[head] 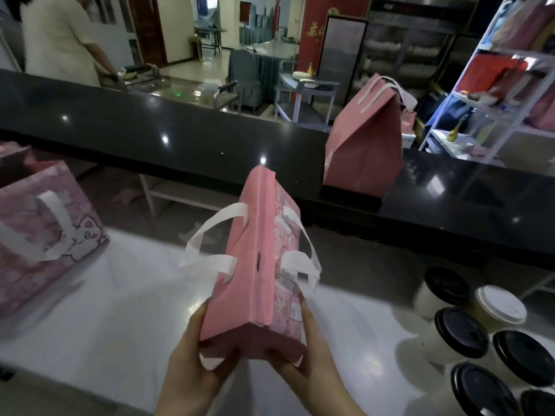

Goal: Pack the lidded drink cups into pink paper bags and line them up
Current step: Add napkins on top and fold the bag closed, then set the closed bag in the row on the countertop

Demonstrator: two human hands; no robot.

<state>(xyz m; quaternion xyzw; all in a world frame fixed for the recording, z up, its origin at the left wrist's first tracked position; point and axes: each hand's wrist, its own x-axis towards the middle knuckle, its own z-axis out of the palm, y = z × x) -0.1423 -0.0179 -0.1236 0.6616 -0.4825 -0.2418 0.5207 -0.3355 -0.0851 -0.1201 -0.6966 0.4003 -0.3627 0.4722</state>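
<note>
The left hand [189, 367] and right hand [306, 361] are both gripping the near end of a folded pink paper bag [255, 280], one on each side, with fingers curling round its base. The bag is extending away from them above the white table [105, 325]. Lidded cups [459, 331] are standing to the right, well apart. A second pink bag [363, 145] is standing on the black counter [150, 124].

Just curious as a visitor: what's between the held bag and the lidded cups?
Only bare white tabletop lies between the held pink bag and the lidded cups, as the head view shows.
</note>
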